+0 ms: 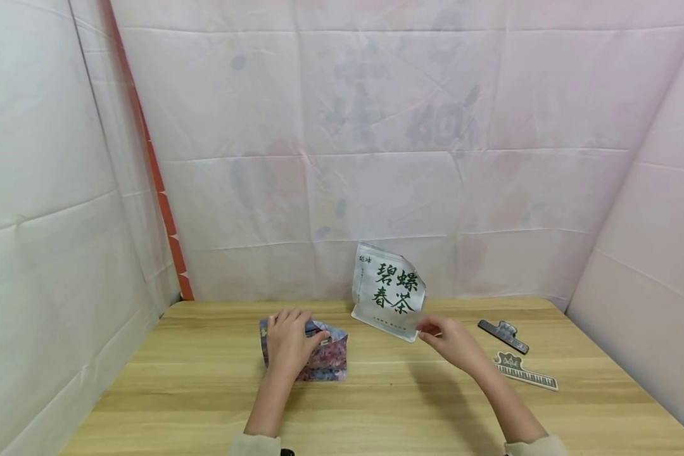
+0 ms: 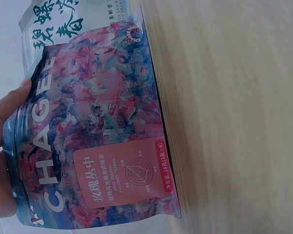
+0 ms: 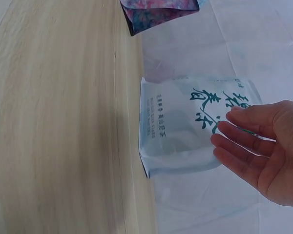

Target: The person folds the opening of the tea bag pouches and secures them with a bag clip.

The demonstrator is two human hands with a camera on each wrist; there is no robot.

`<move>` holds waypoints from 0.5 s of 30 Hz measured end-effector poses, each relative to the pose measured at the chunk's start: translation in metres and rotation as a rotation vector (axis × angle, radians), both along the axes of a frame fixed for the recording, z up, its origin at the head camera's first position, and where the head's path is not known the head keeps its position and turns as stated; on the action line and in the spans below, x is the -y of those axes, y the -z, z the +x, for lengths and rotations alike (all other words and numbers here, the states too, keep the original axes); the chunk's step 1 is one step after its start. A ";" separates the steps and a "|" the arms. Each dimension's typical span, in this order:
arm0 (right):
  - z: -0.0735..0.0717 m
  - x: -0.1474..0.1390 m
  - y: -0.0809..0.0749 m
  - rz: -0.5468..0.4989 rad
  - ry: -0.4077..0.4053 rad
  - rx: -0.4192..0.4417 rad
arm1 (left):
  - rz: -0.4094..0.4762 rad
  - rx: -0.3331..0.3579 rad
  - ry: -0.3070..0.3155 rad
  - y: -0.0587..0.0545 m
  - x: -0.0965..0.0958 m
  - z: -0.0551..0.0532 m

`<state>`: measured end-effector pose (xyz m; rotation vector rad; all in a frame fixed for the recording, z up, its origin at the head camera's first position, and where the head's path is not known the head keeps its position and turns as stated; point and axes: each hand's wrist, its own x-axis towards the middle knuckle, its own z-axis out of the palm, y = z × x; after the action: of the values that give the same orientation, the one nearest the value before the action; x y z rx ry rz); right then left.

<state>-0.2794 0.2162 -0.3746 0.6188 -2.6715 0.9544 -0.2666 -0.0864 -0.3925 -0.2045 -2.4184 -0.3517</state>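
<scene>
From my remote station, I find the left hand's (image 1: 287, 341) grip holding the top of the pink pouch (image 1: 334, 356), upright on the surface (image 1: 376, 415). The right hand's (image 1: 449, 340) grip holds nothing, fingers relaxed, at the white pouch (image 1: 384, 292); contact cannot be determined.

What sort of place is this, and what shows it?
Probably a makeshift indoor booth: creased white sheeting hangs around three sides of a pale, wood-grained table.
</scene>
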 end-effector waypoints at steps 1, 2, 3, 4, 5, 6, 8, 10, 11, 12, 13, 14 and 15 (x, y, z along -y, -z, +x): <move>0.000 -0.002 0.000 0.007 0.007 0.002 | -0.003 0.000 -0.001 0.000 0.000 0.000; 0.001 -0.005 0.000 0.015 0.012 0.000 | -0.003 0.001 -0.001 0.000 0.000 0.000; 0.001 -0.007 0.000 0.022 0.014 0.002 | -0.003 0.002 -0.001 0.000 0.000 0.000; 0.002 -0.010 -0.001 0.027 0.018 0.004 | -0.002 0.005 -0.002 0.000 0.000 0.000; 0.002 -0.012 -0.001 0.035 0.026 0.006 | -0.003 0.009 -0.003 0.000 0.000 0.000; 0.003 -0.015 -0.001 0.045 0.029 0.006 | -0.005 0.010 -0.005 0.000 0.000 0.000; 0.005 -0.020 -0.002 0.059 0.033 0.003 | -0.006 0.018 -0.009 -0.001 0.000 0.000; 0.007 -0.026 -0.002 0.074 0.042 -0.002 | -0.007 0.023 -0.011 -0.001 0.000 0.000; 0.008 -0.029 -0.001 0.083 0.047 -0.005 | -0.009 0.024 -0.010 -0.001 0.000 0.001; 0.009 -0.032 -0.001 0.089 0.048 -0.008 | -0.009 0.025 -0.010 -0.001 0.000 0.001; 0.011 -0.035 -0.001 0.095 0.052 -0.011 | -0.009 0.026 -0.009 -0.001 0.000 0.001; 0.012 -0.039 -0.001 0.100 0.056 -0.010 | -0.009 0.024 -0.007 -0.001 0.000 0.001; 0.013 -0.042 -0.001 0.106 0.060 -0.011 | -0.008 0.018 -0.005 -0.001 0.000 0.001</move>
<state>-0.2663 0.2583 -0.3740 0.5600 -2.7280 0.7959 -0.2659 -0.0867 -0.3914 -0.1994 -2.4382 -0.3429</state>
